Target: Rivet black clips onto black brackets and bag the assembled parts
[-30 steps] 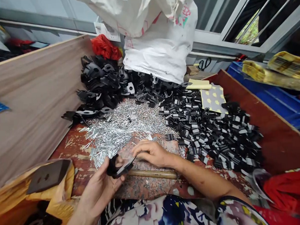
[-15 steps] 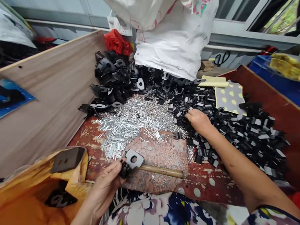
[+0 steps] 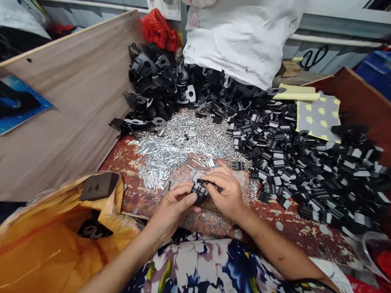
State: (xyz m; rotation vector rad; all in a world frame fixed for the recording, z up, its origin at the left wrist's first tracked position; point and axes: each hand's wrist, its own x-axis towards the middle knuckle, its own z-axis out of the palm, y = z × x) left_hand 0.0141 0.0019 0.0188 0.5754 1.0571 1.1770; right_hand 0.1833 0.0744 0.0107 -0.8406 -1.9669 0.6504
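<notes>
My left hand (image 3: pixel 172 206) and my right hand (image 3: pixel 225 192) meet over a speckled stone slab (image 3: pixel 204 221) at the near edge of the bench. Between the fingers of both hands sits a black bracket (image 3: pixel 199 191), with a small black clip piece at its right end under my right fingertips. Just behind the hands spreads a heap of small silver pins (image 3: pixel 173 145). To the right lies a big pile of small black clips (image 3: pixel 298 160). Larger black brackets (image 3: pixel 155 84) are stacked at the back left.
A wooden board (image 3: pixel 65 104) walls the left side, a red-brown board (image 3: pixel 363 98) the right. An orange bag (image 3: pixel 48 250) with black parts sits at the near left. A white sack (image 3: pixel 243 33) hangs over the back. Scissors (image 3: pixel 314 57) lie at the far right.
My right hand came back from the pile of small black clips to the slab. Both hands now hold the bracket together; the hammer handle is hidden under them.
</notes>
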